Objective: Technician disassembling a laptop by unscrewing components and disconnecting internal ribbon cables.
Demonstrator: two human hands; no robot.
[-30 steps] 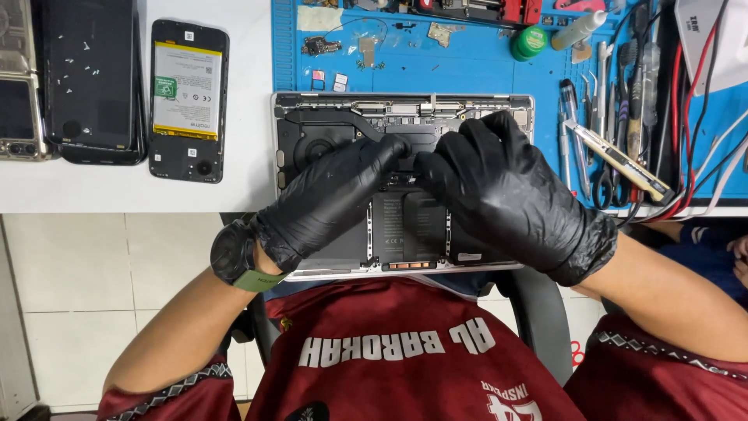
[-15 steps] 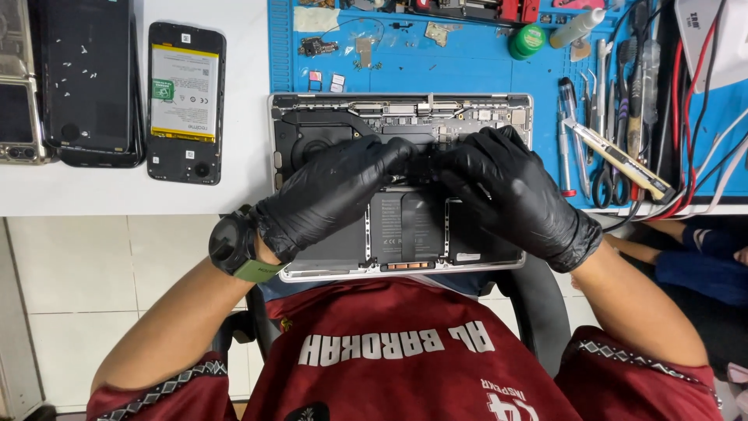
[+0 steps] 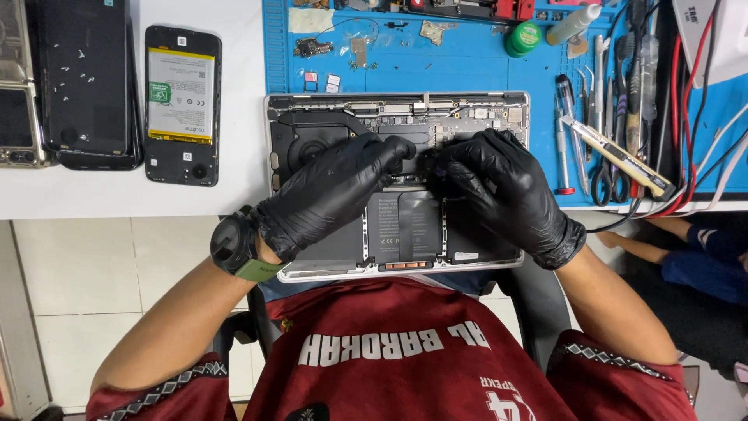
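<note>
An opened laptop is worked on by two black-gloved hands at the edge of a white bench.

The laptop is laid base-up, its long axis running left to right, partly on a blue repair mat, with the near edge over the bench lip. Its board is met just ahead of both sets of fingertips, near the middle of the case. The left hand is stretched across the fan and battery, fingers pressed together and extended, tips touching the board. The right hand is curled, fingertips bunched as if pinching something small at the same spot; what is pinched cannot be told. Both hands are equally near. An open-backed phone is left well apart, and hand tools are lined up beside the right hand.
</note>
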